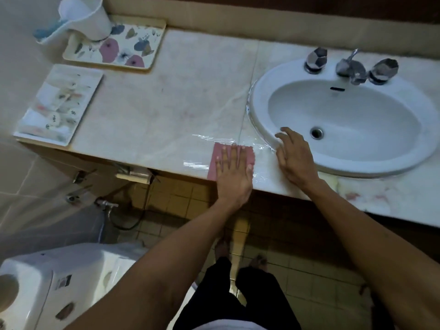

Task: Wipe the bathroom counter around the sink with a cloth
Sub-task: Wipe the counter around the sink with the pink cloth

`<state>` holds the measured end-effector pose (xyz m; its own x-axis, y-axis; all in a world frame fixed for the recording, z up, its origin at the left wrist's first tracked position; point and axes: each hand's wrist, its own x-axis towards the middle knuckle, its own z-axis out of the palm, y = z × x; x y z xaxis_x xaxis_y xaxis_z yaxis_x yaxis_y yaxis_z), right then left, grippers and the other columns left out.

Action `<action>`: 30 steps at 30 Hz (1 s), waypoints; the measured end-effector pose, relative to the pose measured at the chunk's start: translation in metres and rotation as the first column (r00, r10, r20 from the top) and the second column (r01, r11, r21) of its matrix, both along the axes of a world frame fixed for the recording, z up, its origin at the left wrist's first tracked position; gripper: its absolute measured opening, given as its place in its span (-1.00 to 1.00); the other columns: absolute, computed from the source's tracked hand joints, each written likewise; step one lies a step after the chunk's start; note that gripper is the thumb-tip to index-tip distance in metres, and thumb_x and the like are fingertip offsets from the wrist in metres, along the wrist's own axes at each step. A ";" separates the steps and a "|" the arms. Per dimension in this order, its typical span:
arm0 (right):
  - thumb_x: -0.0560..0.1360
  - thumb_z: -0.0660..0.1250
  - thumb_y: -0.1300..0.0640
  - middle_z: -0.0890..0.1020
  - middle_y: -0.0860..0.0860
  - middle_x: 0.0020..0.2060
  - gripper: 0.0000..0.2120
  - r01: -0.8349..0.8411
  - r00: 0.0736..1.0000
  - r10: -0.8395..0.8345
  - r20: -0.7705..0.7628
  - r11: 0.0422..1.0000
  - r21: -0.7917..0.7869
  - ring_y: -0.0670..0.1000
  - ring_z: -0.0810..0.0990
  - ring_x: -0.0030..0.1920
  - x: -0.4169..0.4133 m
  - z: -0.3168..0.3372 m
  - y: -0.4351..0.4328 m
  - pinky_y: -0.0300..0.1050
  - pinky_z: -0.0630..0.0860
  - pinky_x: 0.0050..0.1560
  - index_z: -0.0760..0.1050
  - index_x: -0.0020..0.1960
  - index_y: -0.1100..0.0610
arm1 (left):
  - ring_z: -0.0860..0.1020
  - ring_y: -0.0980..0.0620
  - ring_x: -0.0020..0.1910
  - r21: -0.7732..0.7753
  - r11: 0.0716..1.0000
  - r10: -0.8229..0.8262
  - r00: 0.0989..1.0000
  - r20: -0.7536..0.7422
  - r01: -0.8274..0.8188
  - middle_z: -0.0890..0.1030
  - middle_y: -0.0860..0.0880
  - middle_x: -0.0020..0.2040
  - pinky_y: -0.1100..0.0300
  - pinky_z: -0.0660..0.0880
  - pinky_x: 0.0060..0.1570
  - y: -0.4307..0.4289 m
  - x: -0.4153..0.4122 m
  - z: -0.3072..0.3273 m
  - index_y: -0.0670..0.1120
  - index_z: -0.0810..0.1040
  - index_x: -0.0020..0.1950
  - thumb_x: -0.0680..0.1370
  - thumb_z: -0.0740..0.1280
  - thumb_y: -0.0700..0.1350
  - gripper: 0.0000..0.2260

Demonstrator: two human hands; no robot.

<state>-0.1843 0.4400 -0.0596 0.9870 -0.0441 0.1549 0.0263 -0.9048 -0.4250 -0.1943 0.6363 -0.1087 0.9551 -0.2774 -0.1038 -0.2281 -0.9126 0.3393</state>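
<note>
A pink cloth [215, 158] lies flat on the pale marble counter [166, 103] near its front edge, just left of the white oval sink [262, 96]. My left hand [234, 173] presses flat on the cloth with fingers spread. My right hand [295, 158] rests on the sink's front-left rim, fingers loosely apart, holding nothing. Wet streaks shine on the counter around the cloth and along the sink's left rim.
A chrome tap with two handles [351, 66] stands behind the basin. A floral tray [142, 44] with a white cup [92, 17] sits at the back left; a second tray of small toiletries [59, 103] lies at the left edge. A toilet [59, 282] stands below left.
</note>
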 end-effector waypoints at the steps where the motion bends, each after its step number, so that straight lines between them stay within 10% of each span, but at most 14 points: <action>1: 0.56 0.22 0.20 0.45 0.12 0.35 -0.70 0.028 1.000 -0.028 -0.008 1.000 0.005 0.17 0.43 0.30 -0.004 0.002 -0.015 0.09 0.39 0.26 0.44 0.29 0.16 | -0.21 -0.14 0.63 0.001 1.000 -0.030 1.000 0.006 0.030 -0.12 -0.10 0.66 -0.17 -0.15 0.58 -0.012 -0.004 0.000 -0.05 -0.08 0.66 0.71 -0.11 0.09 -0.46; 13: 0.62 0.10 0.11 0.61 0.13 0.06 -0.72 0.124 0.983 -0.132 -0.129 0.990 -0.073 0.19 0.53 0.11 -0.101 0.001 -0.191 0.08 0.36 0.21 0.50 0.16 0.22 | -0.11 -0.25 0.63 -0.016 1.000 0.005 1.000 0.029 -0.005 -0.02 -0.25 0.64 -0.19 -0.15 0.58 -0.149 -0.070 0.001 -0.22 -0.01 0.64 0.70 -0.03 0.07 -0.42; 21: 0.64 0.15 0.12 0.47 0.18 0.36 -0.67 0.047 0.990 -0.054 -0.132 0.997 -0.055 0.20 0.38 0.40 -0.153 0.004 -0.279 0.10 0.27 0.39 0.44 0.33 0.23 | -0.19 -0.25 0.62 -0.061 0.954 0.289 0.954 -0.080 -0.294 -0.12 -0.27 0.63 -0.17 -0.23 0.57 -0.250 -0.118 0.012 -0.24 -0.12 0.63 0.69 -0.08 0.09 -0.38; 30: 0.64 0.16 0.07 0.46 0.14 0.40 -0.64 0.130 0.980 -0.118 -0.160 0.989 0.067 0.12 0.34 0.45 -0.212 0.007 -0.348 0.00 0.21 0.46 0.45 0.37 0.19 | -0.27 -0.27 0.60 -0.071 0.982 0.167 0.979 -0.119 -0.176 -0.21 -0.26 0.63 -0.15 -0.33 0.53 -0.363 -0.179 0.014 -0.20 -0.18 0.63 0.69 -0.09 0.08 -0.39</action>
<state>-0.3964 0.0916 -0.0525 0.9848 -0.1734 -0.0079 -0.1556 -0.8615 -0.4833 -0.3729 0.2735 -0.0944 0.9729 -0.1225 -0.1963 -0.0273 -0.9033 0.4282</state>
